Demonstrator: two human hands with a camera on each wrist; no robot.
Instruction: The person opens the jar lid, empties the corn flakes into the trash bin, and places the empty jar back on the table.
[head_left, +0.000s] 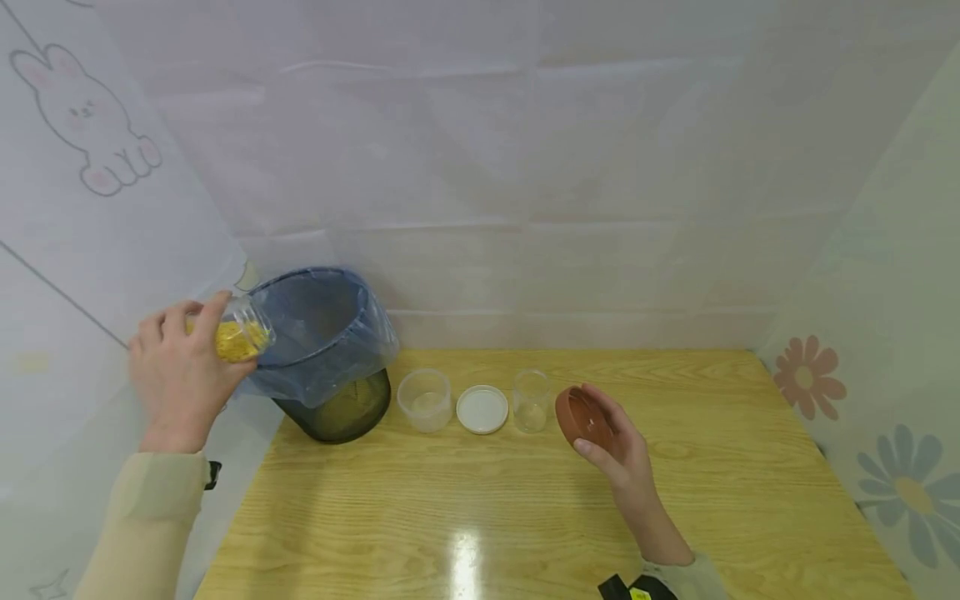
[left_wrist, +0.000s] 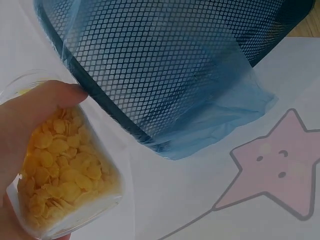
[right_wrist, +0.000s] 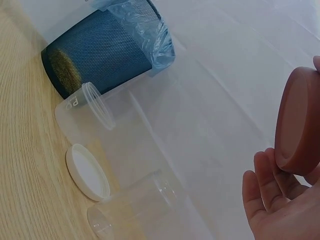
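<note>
My left hand [head_left: 180,358] grips a clear jar [left_wrist: 75,170] of yellow flakes [head_left: 238,340], tilted with its mouth toward the waste bin. The flakes look like cornflakes and fill much of the jar. The mesh waste bin [head_left: 341,417], lined with a blue plastic bag [head_left: 330,362], stands right beside the jar's mouth, its opening facing up. On the right, my right hand [head_left: 626,462] holds a reddish-brown round lid [head_left: 588,417] by its edge above the table, its hollow side turned toward the head view. In the right wrist view the lid [right_wrist: 295,120] shows its flat face.
Along the back of the wooden table [head_left: 450,483] stand a translucent plastic tub [head_left: 425,404], a white lid [head_left: 482,409] lying flat and a clear glass jar [head_left: 532,404]. A papered wall [head_left: 480,167] rises right behind them, with side walls at left and right.
</note>
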